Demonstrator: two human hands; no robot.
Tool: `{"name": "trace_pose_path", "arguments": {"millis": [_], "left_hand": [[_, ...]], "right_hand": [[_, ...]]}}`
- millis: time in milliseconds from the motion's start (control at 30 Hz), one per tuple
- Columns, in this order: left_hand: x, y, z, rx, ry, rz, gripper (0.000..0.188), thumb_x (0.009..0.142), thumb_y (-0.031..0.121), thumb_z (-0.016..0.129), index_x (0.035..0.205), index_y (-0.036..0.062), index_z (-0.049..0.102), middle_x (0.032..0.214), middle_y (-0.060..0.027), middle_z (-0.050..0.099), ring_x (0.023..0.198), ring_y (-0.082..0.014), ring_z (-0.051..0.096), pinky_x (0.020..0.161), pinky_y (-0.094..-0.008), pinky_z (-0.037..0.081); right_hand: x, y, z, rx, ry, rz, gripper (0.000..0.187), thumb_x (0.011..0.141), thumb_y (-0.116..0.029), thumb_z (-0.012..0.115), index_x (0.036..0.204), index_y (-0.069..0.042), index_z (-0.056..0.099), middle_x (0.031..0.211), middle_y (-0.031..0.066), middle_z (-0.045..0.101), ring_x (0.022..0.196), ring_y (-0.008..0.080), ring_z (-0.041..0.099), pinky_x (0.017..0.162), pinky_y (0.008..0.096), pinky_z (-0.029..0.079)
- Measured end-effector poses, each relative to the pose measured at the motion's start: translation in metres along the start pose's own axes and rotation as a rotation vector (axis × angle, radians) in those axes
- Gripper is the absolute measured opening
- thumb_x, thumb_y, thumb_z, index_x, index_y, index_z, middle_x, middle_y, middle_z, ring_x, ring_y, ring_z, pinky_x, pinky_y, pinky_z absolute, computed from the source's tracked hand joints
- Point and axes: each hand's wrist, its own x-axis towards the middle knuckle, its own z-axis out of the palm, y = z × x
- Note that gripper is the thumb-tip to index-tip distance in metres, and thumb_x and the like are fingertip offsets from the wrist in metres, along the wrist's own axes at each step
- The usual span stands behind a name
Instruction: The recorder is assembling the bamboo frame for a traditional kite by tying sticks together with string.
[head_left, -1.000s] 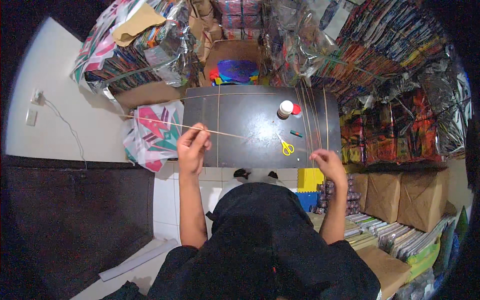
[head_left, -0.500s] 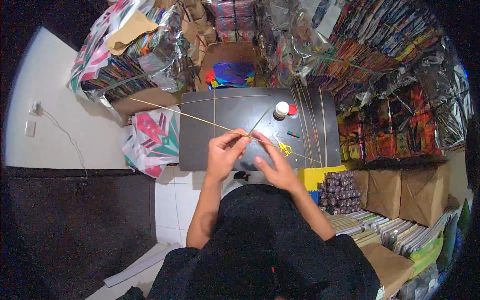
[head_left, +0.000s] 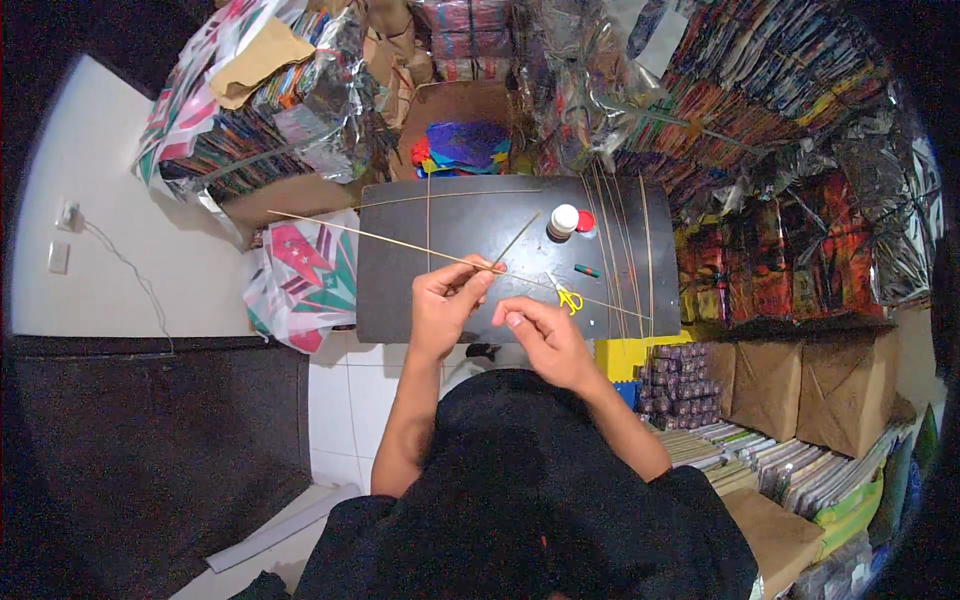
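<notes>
While the left hand [head_left: 447, 300] pinches the long stick [head_left: 400, 246] between thumb and fingers, closed on it near its middle, the stick hangs just above the dark board [head_left: 470, 215]. Its long axis runs on a slant: the far end points up and to the person's left, out past the board's edge and over the patterned bag [head_left: 300, 285]; the near end runs down to the right, past the scissors [head_left: 568, 298], toward the row of spare sticks [head_left: 620, 240]. A second, shorter stick [head_left: 517, 240] rises from the same pinch toward the bottle [head_left: 564, 220], so the two cross at the fingers.

The right hand [head_left: 545, 335] sits just beside the left, fingers curled; whether it grips anything I cannot tell, since any thread is too fine to see.

Risks, as I judge them: the stick is thin and held at one spot, so a hard squeeze or a twist could bow or snap it. The crossing could slip out of angle if the pinch loosens. The long free end could catch the bag or the clutter behind the board, and a swing of the near end could knock the bottle over.
</notes>
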Motion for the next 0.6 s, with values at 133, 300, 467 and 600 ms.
{"name": "trace_pose_path", "arguments": {"millis": [133, 300, 467, 600], "left_hand": [[0.001, 0.0, -0.001, 0.036, -0.031, 0.038, 0.012, 0.092, 0.005, 0.068, 0.098, -0.0035, 0.074, 0.091, -0.0015, 0.07, 0.065, -0.0016, 0.05, 0.055, -0.0169, 0.038], [0.0, 0.005, -0.002, 0.093, -0.086, 0.073, 0.013, 0.092, 0.005, 0.068, 0.097, -0.0056, 0.074, 0.091, -0.0022, 0.069, 0.072, -0.0043, 0.054, 0.062, -0.019, 0.042], [0.001, -0.008, -0.007, 0.183, -0.151, 0.147, 0.017, 0.092, 0.006, 0.069, 0.101, -0.007, 0.072, 0.091, -0.004, 0.07, 0.081, -0.0073, 0.059, 0.072, -0.0221, 0.049], [-0.005, -0.007, 0.004, 0.197, -0.111, 0.1, 0.019, 0.091, 0.006, 0.069, 0.104, -0.0066, 0.072, 0.092, -0.0052, 0.072, 0.084, -0.0079, 0.062, 0.075, -0.0239, 0.051]], "right_hand": [[0.001, -0.006, -0.001, -0.038, -0.05, -0.023, 0.018, 0.102, -0.014, 0.051, 0.103, -0.001, 0.063, 0.076, -0.0048, 0.052, 0.065, 0.0043, 0.041, 0.057, 0.0242, 0.035], [0.002, -0.008, -0.002, 0.102, -0.066, -0.016, 0.019, 0.103, -0.016, 0.051, 0.103, -0.001, 0.063, 0.077, -0.0058, 0.053, 0.065, 0.0022, 0.041, 0.057, 0.0222, 0.034], [0.011, -0.026, -0.006, 0.253, -0.031, 0.053, 0.022, 0.104, -0.016, 0.049, 0.101, 0.0, 0.064, 0.088, -0.0018, 0.06, 0.083, 0.0057, 0.051, 0.076, 0.0241, 0.042], [0.019, -0.034, -0.004, 0.288, 0.007, 0.13, 0.024, 0.104, -0.016, 0.05, 0.101, 0.002, 0.066, 0.096, 0.0012, 0.065, 0.093, 0.0082, 0.056, 0.086, 0.0252, 0.045]]}}
